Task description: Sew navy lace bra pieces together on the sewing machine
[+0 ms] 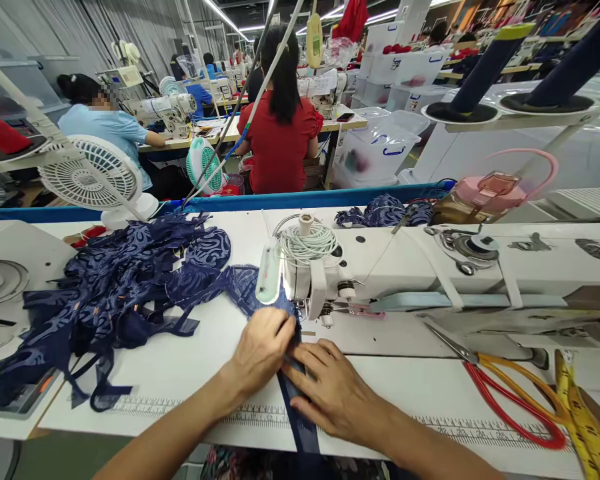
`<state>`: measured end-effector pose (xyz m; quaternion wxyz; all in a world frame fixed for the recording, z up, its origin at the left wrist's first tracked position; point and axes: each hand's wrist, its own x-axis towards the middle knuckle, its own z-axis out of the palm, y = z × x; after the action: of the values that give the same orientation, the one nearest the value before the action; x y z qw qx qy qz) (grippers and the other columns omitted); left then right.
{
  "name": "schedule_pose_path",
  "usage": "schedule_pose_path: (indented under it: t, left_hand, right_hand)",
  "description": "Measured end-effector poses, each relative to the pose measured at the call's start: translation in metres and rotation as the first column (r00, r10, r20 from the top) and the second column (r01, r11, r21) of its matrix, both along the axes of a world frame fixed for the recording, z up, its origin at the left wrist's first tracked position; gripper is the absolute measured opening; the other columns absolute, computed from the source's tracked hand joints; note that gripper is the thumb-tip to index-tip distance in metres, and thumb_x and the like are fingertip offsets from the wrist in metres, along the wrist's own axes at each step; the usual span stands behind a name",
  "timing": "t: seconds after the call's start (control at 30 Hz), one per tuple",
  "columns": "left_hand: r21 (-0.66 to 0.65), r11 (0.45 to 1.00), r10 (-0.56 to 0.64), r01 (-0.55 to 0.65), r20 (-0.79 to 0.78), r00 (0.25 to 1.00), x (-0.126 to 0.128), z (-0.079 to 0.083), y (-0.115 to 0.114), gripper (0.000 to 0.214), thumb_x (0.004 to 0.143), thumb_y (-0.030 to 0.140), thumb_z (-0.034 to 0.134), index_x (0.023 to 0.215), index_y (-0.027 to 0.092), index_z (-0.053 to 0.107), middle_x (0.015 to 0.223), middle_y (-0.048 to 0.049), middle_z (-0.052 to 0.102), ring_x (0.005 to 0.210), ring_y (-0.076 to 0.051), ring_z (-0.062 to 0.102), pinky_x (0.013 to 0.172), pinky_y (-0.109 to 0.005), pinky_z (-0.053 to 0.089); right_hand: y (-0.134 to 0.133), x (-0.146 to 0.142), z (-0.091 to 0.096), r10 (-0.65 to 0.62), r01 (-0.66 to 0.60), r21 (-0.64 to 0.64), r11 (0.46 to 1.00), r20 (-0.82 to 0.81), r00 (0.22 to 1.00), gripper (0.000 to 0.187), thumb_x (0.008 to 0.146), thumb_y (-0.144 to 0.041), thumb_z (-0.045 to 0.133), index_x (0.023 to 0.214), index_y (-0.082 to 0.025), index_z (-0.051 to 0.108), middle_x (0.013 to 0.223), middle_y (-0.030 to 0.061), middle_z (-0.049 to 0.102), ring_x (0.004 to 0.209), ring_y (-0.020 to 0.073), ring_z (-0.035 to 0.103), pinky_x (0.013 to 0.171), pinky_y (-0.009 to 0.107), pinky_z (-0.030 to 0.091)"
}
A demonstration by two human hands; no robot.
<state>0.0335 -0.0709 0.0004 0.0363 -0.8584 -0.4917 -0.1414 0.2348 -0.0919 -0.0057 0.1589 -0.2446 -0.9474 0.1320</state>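
Navy strip (305, 433) runs from 6 o'clock under my right grip (333, 387), spread flat; left grip (264, 340) curled near 12, can't tell its hold. Beyond, machine head (318, 293); pile (120, 287) at 10 dragging could skew stitching.

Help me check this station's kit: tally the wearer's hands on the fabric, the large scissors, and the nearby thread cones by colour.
Left hand and right hand: 2
Large scissors: 1
Red thread cones: 1
Navy thread cones: 2
Total: 6
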Motion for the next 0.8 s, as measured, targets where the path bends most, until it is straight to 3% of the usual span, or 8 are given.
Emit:
schedule_pose_path:
  t: [0.13, 0.3, 0.43, 0.57, 0.7, 0.8]
  left_hand:
    - [0.027, 1.000, 0.008, -0.006, -0.094, 0.996, 0.006, -0.009, -0.013, 0.025, 0.094, 0.009, 0.044, 0.117, 0.012, 0.056, 0.090, -0.0069, 0.059, 0.081, -0.021, 0.052, 0.072, -0.034, 0.044]
    - [-0.003, 1.000, 0.011, -0.012, -0.106, 0.994, 0.001, -0.006, -0.005, 0.025, 0.090, 0.009, 0.047, 0.111, 0.015, 0.059, 0.090, -0.0059, 0.057, 0.082, -0.022, 0.051, 0.075, -0.037, 0.044]
    - [0.013, 1.000, -0.018, 0.019, -0.067, 0.998, -0.001, -0.004, 0.001, 0.028, 0.088, 0.008, 0.047, 0.112, 0.014, 0.059, 0.098, -0.0083, 0.059, 0.095, -0.024, 0.053, 0.091, -0.042, 0.043]
    - [0.016, 1.000, -0.024, 0.025, -0.022, 0.999, -0.002, -0.006, 0.006, 0.033, 0.090, 0.010, 0.044, 0.120, 0.015, 0.057, 0.111, -0.0103, 0.061, 0.110, -0.026, 0.052, 0.109, -0.052, 0.031]
    - [-0.031, 0.999, -0.006, 0.007, 0.030, 1.000, -0.003, -0.005, 0.007, 0.036, 0.093, 0.009, 0.039, 0.123, 0.017, 0.057, 0.113, -0.0100, 0.062, 0.111, -0.025, 0.054, 0.113, -0.059, 0.024]
    - [-0.069, 0.998, -0.005, 0.011, 0.086, 0.996, -0.004, -0.005, 0.006, 0.037, 0.095, 0.010, 0.037, 0.125, 0.018, 0.055, 0.114, -0.0100, 0.062, 0.111, -0.023, 0.055, 0.112, -0.057, 0.026]
  right_hand:
    - [0.000, -0.001, 0.000, -0.010, 0.010, 0.013, 1.000, -0.006, 1.000, 0.040, 0.095, -0.037, 0.050, 0.131, -0.020, 0.051, 0.126, 0.0123, 0.058, 0.119, 0.0272, 0.048, 0.099, 0.046, 0.033]
    - [-0.001, -0.001, 0.002, -0.002, 0.003, 0.026, 1.000, -0.019, 1.000, 0.042, 0.094, -0.034, 0.051, 0.134, -0.019, 0.049, 0.132, 0.0119, 0.055, 0.120, 0.0267, 0.048, 0.099, 0.045, 0.034]
    - [0.000, 0.000, 0.003, -0.005, 0.006, 0.020, 1.000, -0.019, 1.000, 0.041, 0.094, -0.033, 0.051, 0.132, -0.018, 0.051, 0.133, 0.0125, 0.056, 0.120, 0.0270, 0.049, 0.099, 0.045, 0.036]
    - [0.003, 0.001, 0.004, -0.017, 0.018, 0.027, 0.999, -0.031, 0.999, 0.040, 0.094, -0.031, 0.051, 0.131, -0.018, 0.053, 0.133, 0.0127, 0.057, 0.121, 0.0271, 0.050, 0.100, 0.045, 0.036]
    - [0.006, 0.001, 0.007, -0.017, 0.019, 0.032, 0.999, -0.054, 0.998, 0.039, 0.094, -0.028, 0.051, 0.131, -0.017, 0.053, 0.131, 0.0127, 0.058, 0.121, 0.0263, 0.050, 0.100, 0.044, 0.037]
    - [0.005, 0.002, 0.007, -0.016, 0.018, 0.034, 0.999, -0.056, 0.998, 0.040, 0.093, -0.027, 0.051, 0.132, -0.017, 0.053, 0.132, 0.0125, 0.058, 0.122, 0.0260, 0.050, 0.100, 0.044, 0.037]
